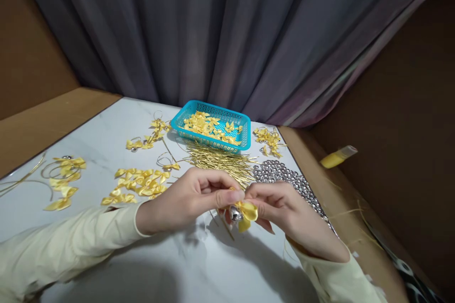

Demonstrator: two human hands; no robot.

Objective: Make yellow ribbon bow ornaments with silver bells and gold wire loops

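Between my two hands, above the white tabletop, is a yellow ribbon bow (250, 212) with a silver jingle bell (235, 213) at its front. My left hand (199, 194) pinches the top of the bow with thumb and index finger, just over the bell. From the other side, the thumb and fingers of my right hand (280, 206) close on the bow's right loop. Gold twist ties (227, 163) lie in a heap just beyond my hands. Thin gold strands hang below my left fingers; whether they join the bow is hidden.
A blue plastic basket (210, 142) with yellow bows stands at the back. Silver bells (284, 175) are heaped at the right edge. Loose bows (142, 181) lie left of centre, and bows with bells (66, 170) lie further left. A grey curtain (199, 33) hangs behind.
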